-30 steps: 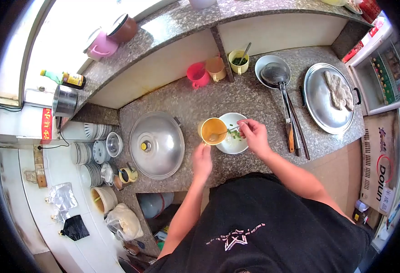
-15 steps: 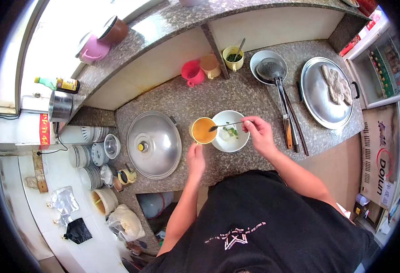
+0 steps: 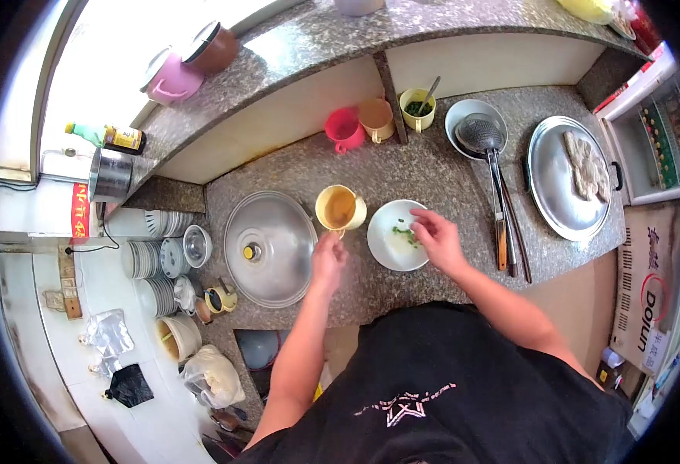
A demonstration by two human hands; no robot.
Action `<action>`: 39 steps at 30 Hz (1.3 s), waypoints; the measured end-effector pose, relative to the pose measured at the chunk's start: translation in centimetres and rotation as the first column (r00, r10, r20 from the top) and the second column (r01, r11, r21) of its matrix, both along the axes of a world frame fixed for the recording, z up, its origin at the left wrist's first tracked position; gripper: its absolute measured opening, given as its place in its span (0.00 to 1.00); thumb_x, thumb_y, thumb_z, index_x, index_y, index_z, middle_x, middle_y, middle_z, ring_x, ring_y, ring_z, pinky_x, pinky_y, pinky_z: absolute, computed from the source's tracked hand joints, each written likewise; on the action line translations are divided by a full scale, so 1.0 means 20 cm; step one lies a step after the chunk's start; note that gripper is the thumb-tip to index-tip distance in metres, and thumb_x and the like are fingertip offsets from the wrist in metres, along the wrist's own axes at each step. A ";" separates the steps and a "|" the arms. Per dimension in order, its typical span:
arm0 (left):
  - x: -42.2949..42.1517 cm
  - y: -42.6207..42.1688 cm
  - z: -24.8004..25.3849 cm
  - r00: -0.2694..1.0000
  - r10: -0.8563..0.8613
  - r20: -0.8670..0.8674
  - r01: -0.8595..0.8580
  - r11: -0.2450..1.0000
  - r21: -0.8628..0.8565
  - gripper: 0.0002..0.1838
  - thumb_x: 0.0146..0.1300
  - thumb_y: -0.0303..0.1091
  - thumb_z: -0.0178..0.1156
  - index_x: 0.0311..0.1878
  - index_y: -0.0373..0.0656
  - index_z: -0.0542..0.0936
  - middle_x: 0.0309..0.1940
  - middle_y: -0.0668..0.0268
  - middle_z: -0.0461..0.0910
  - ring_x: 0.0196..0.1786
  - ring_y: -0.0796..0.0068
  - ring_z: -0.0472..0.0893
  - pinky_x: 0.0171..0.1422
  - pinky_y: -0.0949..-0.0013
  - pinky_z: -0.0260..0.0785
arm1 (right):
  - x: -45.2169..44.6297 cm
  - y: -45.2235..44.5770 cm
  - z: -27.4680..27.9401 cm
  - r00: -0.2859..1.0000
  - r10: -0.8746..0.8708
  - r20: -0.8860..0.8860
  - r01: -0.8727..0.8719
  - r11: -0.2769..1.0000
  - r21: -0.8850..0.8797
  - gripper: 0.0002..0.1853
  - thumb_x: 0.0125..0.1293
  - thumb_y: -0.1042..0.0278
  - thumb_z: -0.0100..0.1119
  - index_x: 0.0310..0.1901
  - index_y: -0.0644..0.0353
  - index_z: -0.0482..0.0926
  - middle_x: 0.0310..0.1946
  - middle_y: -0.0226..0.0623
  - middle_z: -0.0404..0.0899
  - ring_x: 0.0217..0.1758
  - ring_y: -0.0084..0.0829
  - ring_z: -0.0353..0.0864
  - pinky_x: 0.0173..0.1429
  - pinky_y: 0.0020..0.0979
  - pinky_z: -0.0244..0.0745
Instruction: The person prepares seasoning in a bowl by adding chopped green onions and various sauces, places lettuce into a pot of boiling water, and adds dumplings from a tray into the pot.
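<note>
My left hand (image 3: 329, 263) is closed round the handle of a yellow mug (image 3: 323, 207), held above the counter with orange-brown liquid inside. To its right stands a white bowl (image 3: 390, 255), holding chopped green pieces and something pale. My right hand (image 3: 439, 238) is over the bowl's right side, fingers bent and drawn together. Whatever it may hold is hidden, and no spoon shows clearly. A large metal lid (image 3: 270, 282) with a yellow knob lies left of the mug.
Behind the bowl are a red mug (image 3: 345, 130), a beige mug (image 3: 376, 119) and a yellow cup (image 3: 417, 109) with greens and a spoon. A strainer (image 3: 480, 133) rests over another bowl. A lidded pan (image 3: 560, 182) stands right; stacked plates (image 3: 140, 259) stand left.
The yellow mug has moved left, away from the bowl's rim. The spoon seen between my right hand and the mug no longer shows clearly. The camera view has shifted slightly.
</note>
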State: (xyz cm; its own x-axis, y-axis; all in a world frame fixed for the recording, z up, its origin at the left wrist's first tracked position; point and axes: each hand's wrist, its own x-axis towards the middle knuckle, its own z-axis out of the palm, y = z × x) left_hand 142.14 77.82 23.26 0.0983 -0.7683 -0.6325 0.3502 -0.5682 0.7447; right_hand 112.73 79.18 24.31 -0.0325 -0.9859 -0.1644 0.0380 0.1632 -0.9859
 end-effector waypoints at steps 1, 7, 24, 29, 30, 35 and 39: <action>0.03 -0.07 0.00 1.000 -0.015 -0.015 0.015 1.000 -0.002 0.11 0.82 0.42 0.54 0.40 0.51 0.69 0.29 0.71 0.70 0.26 0.79 0.70 0.24 0.75 0.54 | -0.06 0.03 -0.05 0.999 -0.030 -0.036 0.032 0.999 0.038 0.16 0.76 0.72 0.67 0.62 0.65 0.85 0.42 0.37 0.90 0.42 0.23 0.90 0.48 0.28 0.86; 0.20 -0.47 0.01 0.997 -0.010 -0.081 0.011 1.000 0.010 0.13 0.79 0.41 0.53 0.35 0.52 0.68 0.27 0.72 0.69 0.24 0.79 0.69 0.23 0.74 0.53 | -0.39 0.22 -0.14 0.968 -0.096 -0.232 0.143 0.971 0.194 0.13 0.77 0.72 0.64 0.58 0.67 0.86 0.39 0.36 0.90 0.42 0.22 0.88 0.47 0.29 0.86; 0.28 -1.25 -0.50 0.991 0.107 0.080 -0.112 0.991 0.070 0.13 0.79 0.44 0.58 0.36 0.53 0.71 0.27 0.71 0.71 0.25 0.77 0.73 0.21 0.74 0.57 | -0.50 0.24 -0.17 0.941 -0.240 -0.239 0.307 0.903 0.301 0.10 0.80 0.71 0.62 0.55 0.67 0.85 0.38 0.31 0.87 0.38 0.20 0.83 0.45 0.27 0.82; 0.28 -1.25 -0.61 0.994 0.107 0.038 -0.107 0.994 0.006 0.11 0.77 0.46 0.61 0.49 0.50 0.77 0.36 0.67 0.79 0.28 0.75 0.77 0.27 0.73 0.66 | -0.54 0.26 -0.19 0.932 -0.239 -0.271 0.315 0.905 0.285 0.10 0.80 0.71 0.62 0.55 0.66 0.85 0.37 0.31 0.87 0.36 0.21 0.83 0.41 0.26 0.78; 0.27 -1.22 -0.58 0.995 0.069 0.069 -0.067 0.998 -0.021 0.13 0.77 0.46 0.61 0.54 0.50 0.76 0.40 0.65 0.81 0.30 0.75 0.78 0.28 0.73 0.67 | -0.53 0.26 -0.18 0.928 -0.243 -0.283 0.325 0.901 0.289 0.10 0.80 0.70 0.62 0.55 0.66 0.85 0.37 0.32 0.87 0.35 0.21 0.83 0.40 0.26 0.78; 0.21 -0.82 -0.21 0.965 0.130 0.227 -0.109 0.989 -0.103 0.19 0.75 0.36 0.64 0.66 0.54 0.76 0.43 0.69 0.80 0.35 0.79 0.76 0.31 0.72 0.65 | -0.50 0.24 -0.22 0.950 -0.199 -0.240 0.256 0.937 0.239 0.11 0.80 0.70 0.62 0.56 0.65 0.86 0.38 0.31 0.86 0.35 0.20 0.82 0.39 0.25 0.76; 0.32 -0.22 -0.08 0.893 0.292 0.343 -0.188 0.933 -0.306 0.22 0.73 0.31 0.66 0.68 0.55 0.78 0.45 0.71 0.80 0.40 0.83 0.75 0.37 0.73 0.68 | -0.43 0.26 -0.21 0.957 -0.142 -0.253 0.201 0.953 0.228 0.11 0.80 0.70 0.63 0.57 0.64 0.86 0.38 0.31 0.86 0.35 0.20 0.82 0.38 0.25 0.76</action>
